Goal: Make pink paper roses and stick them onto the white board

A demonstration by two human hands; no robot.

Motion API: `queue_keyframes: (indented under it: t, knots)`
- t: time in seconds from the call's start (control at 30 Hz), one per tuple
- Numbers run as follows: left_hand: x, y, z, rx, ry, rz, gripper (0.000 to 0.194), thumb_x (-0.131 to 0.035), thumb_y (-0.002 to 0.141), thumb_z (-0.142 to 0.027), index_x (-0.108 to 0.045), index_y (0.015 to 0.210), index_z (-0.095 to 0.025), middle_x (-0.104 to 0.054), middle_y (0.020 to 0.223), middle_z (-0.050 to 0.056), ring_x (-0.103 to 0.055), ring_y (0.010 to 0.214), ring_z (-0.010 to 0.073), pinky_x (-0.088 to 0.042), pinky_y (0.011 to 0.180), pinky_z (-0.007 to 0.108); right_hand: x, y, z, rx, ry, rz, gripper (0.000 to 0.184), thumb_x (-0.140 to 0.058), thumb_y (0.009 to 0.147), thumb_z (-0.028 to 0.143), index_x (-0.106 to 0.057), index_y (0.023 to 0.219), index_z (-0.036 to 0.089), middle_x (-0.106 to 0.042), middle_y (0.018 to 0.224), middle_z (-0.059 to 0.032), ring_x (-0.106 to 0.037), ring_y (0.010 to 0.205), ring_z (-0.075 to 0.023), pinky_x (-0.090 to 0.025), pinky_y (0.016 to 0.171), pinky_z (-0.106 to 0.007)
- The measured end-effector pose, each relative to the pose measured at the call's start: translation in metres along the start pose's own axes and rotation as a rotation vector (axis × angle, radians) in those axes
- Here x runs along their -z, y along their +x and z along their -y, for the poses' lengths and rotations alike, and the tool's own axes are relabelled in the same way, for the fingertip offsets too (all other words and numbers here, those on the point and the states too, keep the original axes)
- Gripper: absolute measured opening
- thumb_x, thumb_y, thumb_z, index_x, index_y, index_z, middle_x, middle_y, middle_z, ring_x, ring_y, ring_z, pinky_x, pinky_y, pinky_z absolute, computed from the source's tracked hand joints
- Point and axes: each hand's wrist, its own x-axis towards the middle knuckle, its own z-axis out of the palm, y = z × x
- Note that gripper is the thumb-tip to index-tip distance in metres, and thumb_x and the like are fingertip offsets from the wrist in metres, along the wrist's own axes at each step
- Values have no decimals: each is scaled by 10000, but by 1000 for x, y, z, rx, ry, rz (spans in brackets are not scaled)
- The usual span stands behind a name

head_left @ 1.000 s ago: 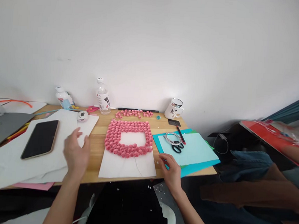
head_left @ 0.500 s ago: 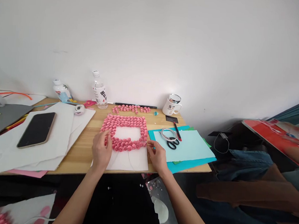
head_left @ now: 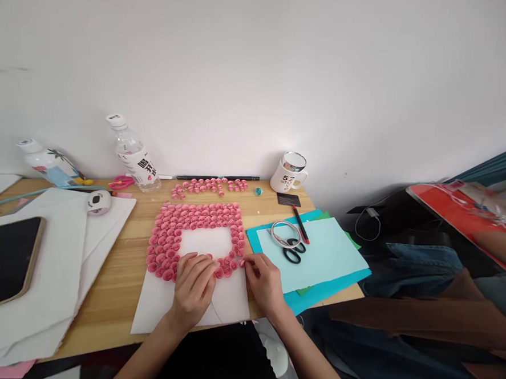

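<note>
A white board [head_left: 154,306] lies in front of me, with rows of rolled pink paper roses [head_left: 171,224] framing a bare rectangle. My left hand [head_left: 193,289] rests over the bottom row, its fingers stretched out and touching the roses while hiding part of that row. At the lower right corner of the frame, my right hand [head_left: 264,282] pinches one pink paper rose [head_left: 242,263] between thumb and fingertips. Several loose pink roses [head_left: 213,184] lie behind the board, beside a single blue paper roll [head_left: 258,191].
To the right, black scissors [head_left: 292,255], a tape ring [head_left: 285,234] and a pen [head_left: 301,224] lie on coloured paper [head_left: 326,257]. A mug [head_left: 286,177] and a water bottle [head_left: 137,159] stand near the wall. At left, a phone [head_left: 6,260] rests on white sheets. Another person sits at right.
My left hand has moved right, from the frame's left side onto its bottom row. My right hand stays at the lower right corner. The view has shifted closer and tilted.
</note>
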Motion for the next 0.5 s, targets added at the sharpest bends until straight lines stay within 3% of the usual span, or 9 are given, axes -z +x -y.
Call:
queue_keyframes:
  t: [0.23,0.37,0.5]
  knots:
    - [18,-3,22,126,114,-91,299,-562,713,-12,-615,947,-190,-673,856,56,-627,858,196,-474,841,411,8,8,8,-21,-48,62,215,-452,813,121,-654,817,195,-632,790,-45,-586,643,-141,-461,606,-243]
    - [35,-7,48,313,260,-201,269,-560,720,-33,-630,935,-179,-667,881,80,-617,874,204,-479,842,397,10,16,16,-31,-135,123,228,-459,773,85,-662,767,189,-627,731,-38,-568,604,-141,-428,566,-239]
    - [47,-10,66,556,366,-197,241,-526,769,-110,-641,971,-178,-652,950,89,-595,958,215,-456,909,402,10,24,22,-73,-131,155,236,-468,731,66,-662,731,200,-631,704,-26,-560,588,-135,-413,552,-229]
